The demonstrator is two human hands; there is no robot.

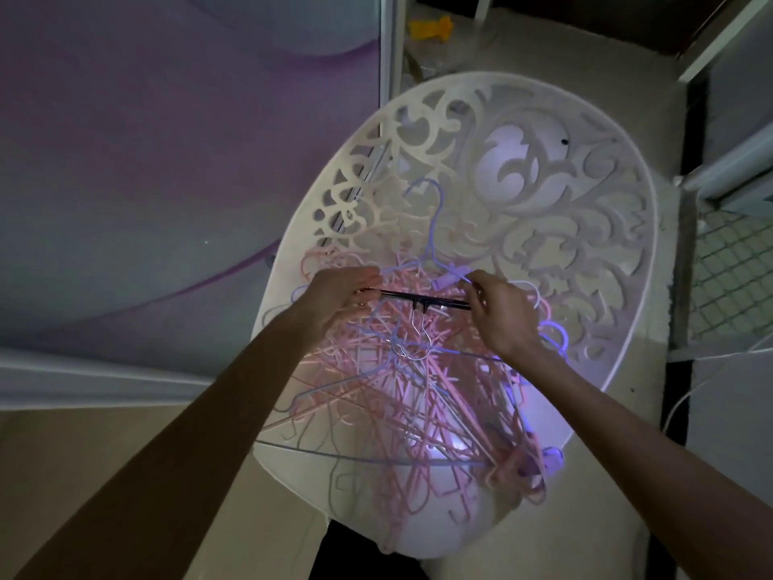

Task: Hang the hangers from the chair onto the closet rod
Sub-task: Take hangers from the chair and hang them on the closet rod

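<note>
Head view: left hand [341, 293], right hand [504, 311] grip black hanger [422, 299]; no writing legible.

A white chair [543, 194] with a carved openwork back is holding a tangled heap of pink and lilac hangers [418, 391] on its seat.

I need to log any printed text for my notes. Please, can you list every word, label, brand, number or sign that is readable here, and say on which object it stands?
There is no readable text in this view.
Black hanger, held by the left hand and right hand: no label shows.
Pile of pink and blue hangers: no marks.
White chair: only cut-out ornament, no writing.
Yellow object on the floor: too blurred to tell.
</note>
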